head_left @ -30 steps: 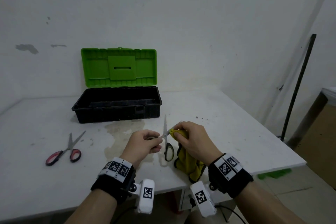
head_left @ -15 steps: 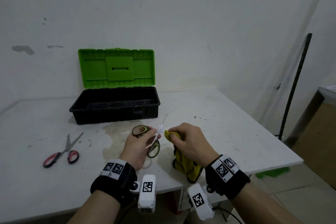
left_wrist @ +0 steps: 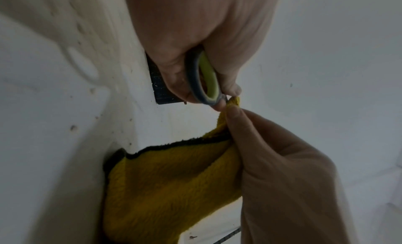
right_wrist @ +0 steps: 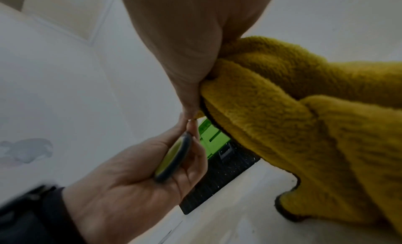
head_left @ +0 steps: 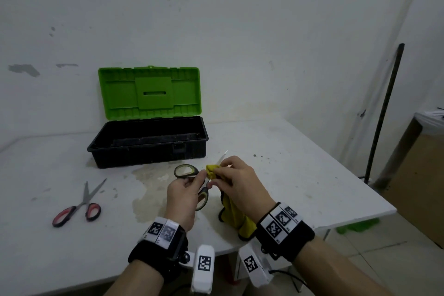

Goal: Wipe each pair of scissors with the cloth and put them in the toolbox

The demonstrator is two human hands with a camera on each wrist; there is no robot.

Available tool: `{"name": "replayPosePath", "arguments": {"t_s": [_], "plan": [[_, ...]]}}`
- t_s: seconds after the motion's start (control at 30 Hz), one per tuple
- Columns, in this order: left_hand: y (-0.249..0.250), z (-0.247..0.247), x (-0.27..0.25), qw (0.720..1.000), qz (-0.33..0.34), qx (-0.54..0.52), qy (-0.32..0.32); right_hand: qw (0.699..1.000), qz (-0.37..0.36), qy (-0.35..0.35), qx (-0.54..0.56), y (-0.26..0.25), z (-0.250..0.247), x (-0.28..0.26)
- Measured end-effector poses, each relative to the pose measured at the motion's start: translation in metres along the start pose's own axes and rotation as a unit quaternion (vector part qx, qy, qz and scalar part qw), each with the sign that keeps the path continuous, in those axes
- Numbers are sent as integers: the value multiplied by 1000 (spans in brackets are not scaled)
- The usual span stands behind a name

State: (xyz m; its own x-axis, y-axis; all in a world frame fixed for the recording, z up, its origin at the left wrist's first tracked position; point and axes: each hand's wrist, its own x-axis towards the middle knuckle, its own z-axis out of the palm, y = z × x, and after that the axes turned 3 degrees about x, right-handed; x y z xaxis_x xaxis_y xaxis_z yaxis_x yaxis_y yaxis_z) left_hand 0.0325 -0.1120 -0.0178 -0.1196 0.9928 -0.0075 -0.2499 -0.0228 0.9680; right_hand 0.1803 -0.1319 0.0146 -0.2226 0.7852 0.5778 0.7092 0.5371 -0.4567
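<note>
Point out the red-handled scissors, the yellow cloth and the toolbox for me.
red-handled scissors (head_left: 92, 210): head view, on the right handle loop.
yellow cloth (right_wrist: 304, 127): right wrist view, on the bunched fleece below the grip.
toolbox (head_left: 144, 155): head view, on the black front wall.

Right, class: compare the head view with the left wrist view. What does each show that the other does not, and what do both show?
Only the head view shows the red-handled scissors lying on the table, the toolbox's open green lid and the blade tip. Only the left wrist view shows the cloth's dark edging close up. Both show the left hand gripping the green-handled scissors and the right hand pinching the yellow cloth onto them.
</note>
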Motion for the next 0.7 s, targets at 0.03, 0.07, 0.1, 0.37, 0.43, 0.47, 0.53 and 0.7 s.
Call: {"name": "replayPosePath", "arguments": {"t_s": [0.03,0.07,0.1,0.37,0.43,0.47,0.53,0.7], "plan": [[1,0,0,1000,2,-1,-1,1000,0,-3,-2,0,1,-1],[1,1,0,1000,2,-2,-3,1000,3,-1,-5,0,1,-2],[2,2,0,1000,-1,-2,-5,1000,5,7,-10,-1,1,-2],[-3,5,-1,999,-26,14,-13,998,-5,6,-66,5,11,-3],[-4,5,-1,999,-30,14,-12,997,26,11,-71,13,7,4],[-4,4,-1,999,-31,13,-9,996,48,16,-73,17,4,8],[-4,4,-2,999,-34,14,-4,993,97,29,-68,26,-4,17],[-2,5,-1,999,-36,7,2,993,97,62,-25,18,-16,15]]}}
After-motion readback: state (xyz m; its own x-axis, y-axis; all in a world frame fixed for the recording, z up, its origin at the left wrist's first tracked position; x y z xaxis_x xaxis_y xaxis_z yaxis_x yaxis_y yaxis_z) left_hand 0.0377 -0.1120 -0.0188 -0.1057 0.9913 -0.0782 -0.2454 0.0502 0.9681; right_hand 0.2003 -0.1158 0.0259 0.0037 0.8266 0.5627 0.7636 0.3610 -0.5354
